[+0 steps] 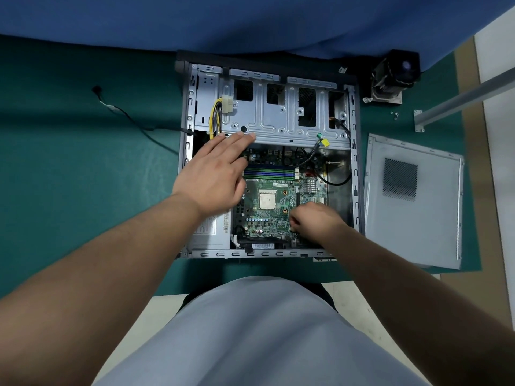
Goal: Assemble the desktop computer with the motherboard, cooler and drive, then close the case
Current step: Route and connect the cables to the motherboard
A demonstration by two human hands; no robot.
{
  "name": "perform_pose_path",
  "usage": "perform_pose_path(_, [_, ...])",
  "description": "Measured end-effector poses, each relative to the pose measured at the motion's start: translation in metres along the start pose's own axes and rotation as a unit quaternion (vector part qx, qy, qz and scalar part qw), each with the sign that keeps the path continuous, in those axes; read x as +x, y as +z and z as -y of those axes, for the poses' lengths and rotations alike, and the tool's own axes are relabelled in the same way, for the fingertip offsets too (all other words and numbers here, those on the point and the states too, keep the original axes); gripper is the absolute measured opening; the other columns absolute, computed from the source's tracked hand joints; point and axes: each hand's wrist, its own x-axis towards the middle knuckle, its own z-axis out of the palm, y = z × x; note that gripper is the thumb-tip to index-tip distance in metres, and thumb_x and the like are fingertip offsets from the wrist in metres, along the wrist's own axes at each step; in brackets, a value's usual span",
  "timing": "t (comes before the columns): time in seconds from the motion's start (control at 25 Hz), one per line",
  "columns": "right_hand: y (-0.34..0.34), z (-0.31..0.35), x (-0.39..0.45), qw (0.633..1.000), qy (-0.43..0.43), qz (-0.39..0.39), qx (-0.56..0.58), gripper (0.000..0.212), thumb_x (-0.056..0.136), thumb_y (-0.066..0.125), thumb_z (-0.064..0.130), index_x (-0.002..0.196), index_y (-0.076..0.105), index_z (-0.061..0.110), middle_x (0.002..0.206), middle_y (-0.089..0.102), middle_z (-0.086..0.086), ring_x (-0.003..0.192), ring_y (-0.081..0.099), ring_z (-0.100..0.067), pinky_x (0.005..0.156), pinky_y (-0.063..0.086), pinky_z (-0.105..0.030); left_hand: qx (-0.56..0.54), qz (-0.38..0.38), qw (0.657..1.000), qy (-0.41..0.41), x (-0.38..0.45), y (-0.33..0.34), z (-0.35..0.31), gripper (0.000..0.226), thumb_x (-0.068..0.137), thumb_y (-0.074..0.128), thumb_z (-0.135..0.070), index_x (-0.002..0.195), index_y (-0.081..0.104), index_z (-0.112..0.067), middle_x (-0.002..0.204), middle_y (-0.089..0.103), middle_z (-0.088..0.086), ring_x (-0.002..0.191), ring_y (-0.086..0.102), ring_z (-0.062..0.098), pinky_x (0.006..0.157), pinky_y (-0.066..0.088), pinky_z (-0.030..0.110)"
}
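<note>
The open grey computer case (356, 174) lies flat on the green mat. Inside it sits the green motherboard (274, 218) with a bare square processor (267, 199) at its middle. My left hand (214, 171) lies flat with straight fingers, its tips on the front edge of the metal drive cage (278, 118). My right hand (315, 221) is curled over the board's lower right part; what its fingertips pinch is hidden. The black cooler (393, 76) stands outside, right of the case. The grey side panel (412, 201) lies to the right.
A power supply (211, 232) fills the case's lower left corner, with yellow and black wires (216, 118) rising by the cage. A loose black cable (133, 121) lies on the mat at left. Small screws (394, 115) and a metal rail (459, 101) lie at upper right.
</note>
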Motion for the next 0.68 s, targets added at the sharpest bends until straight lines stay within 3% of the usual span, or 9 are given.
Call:
perform_pose_path(0.48, [-0.0013,-0.0017,0.0045,0.999,0.007,0.000,0.035,0.015,0.100,0.057,0.023,0.085,0.060,0.024,0.090,0.067,0.007,0.084,0.064,-0.016,0.081,0.058,-0.040,-0.001,-0.001,1.000,0.000,-0.0004,0.0003,0.0002,0.041,0.093,0.037,-0.039,0.106,0.071,-0.019,0.167,0.026,0.003,0.153,0.025,0.020,0.127,0.015,0.046])
perform_pose_path(0.68, [0.0021,-0.0085,0.0032,0.995,-0.012,0.010,0.098,0.018,0.098,0.058,0.016,0.080,0.060,0.021,0.079,0.059,0.012,0.071,0.053,-0.002,0.066,0.048,-0.027,0.001,-0.001,1.000,0.000,-0.0007,-0.0009,-0.0006,0.042,0.093,0.036,-0.041,0.105,0.070,-0.020,0.167,0.026,0.002,0.153,0.024,0.019,0.128,0.013,0.044])
